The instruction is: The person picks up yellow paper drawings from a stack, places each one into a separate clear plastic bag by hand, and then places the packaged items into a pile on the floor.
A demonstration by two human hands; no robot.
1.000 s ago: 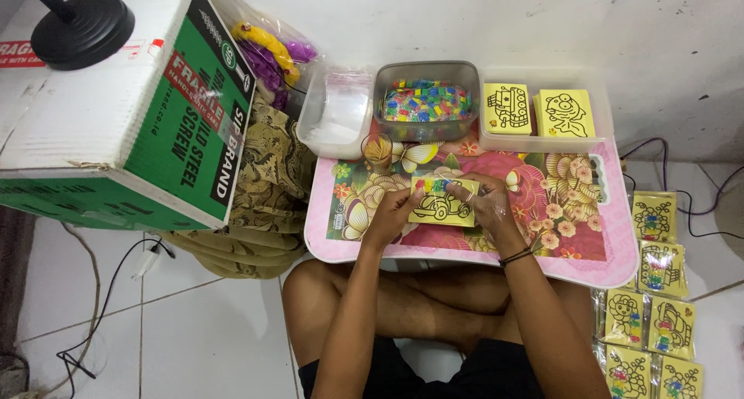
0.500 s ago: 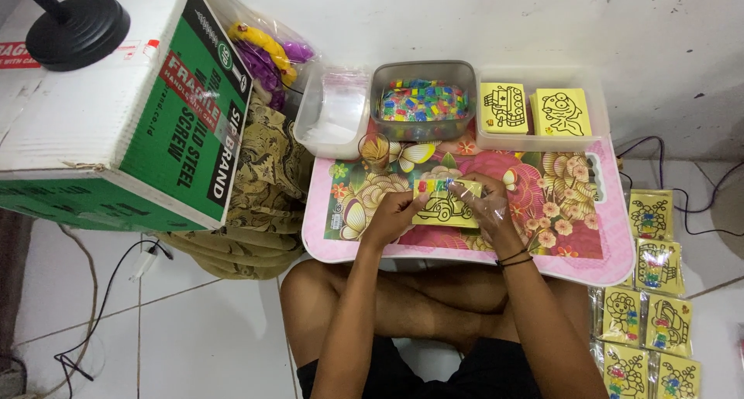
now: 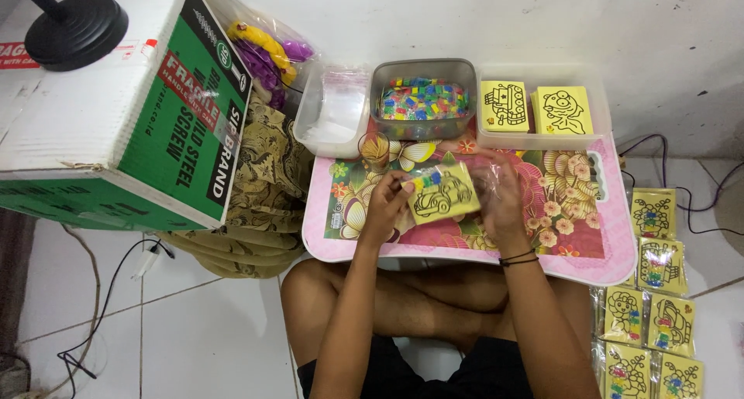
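Over a pink floral lap table (image 3: 604,252), my left hand (image 3: 387,205) pinches the left edge of a yellow card with a black car outline (image 3: 442,196). Small coloured pieces sit along the card's top edge. My right hand (image 3: 500,197) holds a clear plastic sleeve (image 3: 484,174) against the card's right side. Behind them stands a grey tub of coloured pieces (image 3: 422,101). A clear tray (image 3: 542,139) holds two stacks of yellow outline cards (image 3: 535,108).
A clear tub of plastic bags (image 3: 329,116) sits left of the grey tub. A big green and white carton (image 3: 124,112) with a black lamp base stands at left, over patterned cloth (image 3: 263,182). Packed yellow cards (image 3: 655,290) lie on the floor at right.
Both hands have lifted the car card slightly off the table and turned it, and the clear sleeve now sits at its right side.
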